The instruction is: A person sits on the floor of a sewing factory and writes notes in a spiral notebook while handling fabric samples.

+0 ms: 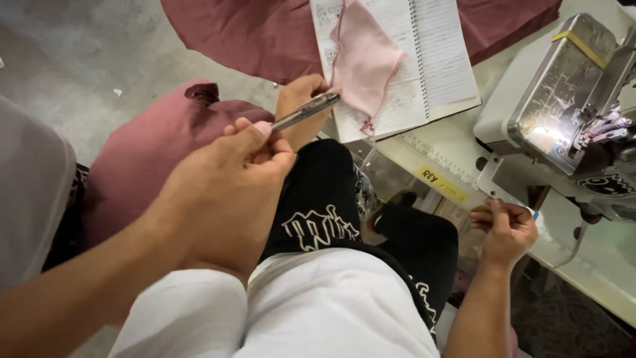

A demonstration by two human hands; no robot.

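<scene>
My left hand (pixel 225 192) grips a silver pen (pixel 306 111); my right hand (pixel 507 229) pinches a small piece at the desk (pixel 457 142) edge.

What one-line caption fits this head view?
Left hand holds silver pen beside open notebook with pink fabric; right hand rests near sewing machine.

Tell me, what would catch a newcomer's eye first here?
Probably the left hand, big in the foreground, pinching a silver pen. Behind it a pale pink fabric piece lies across an open notebook on the table. At right stands a shiny sewing machine, with the right hand below it.
</scene>
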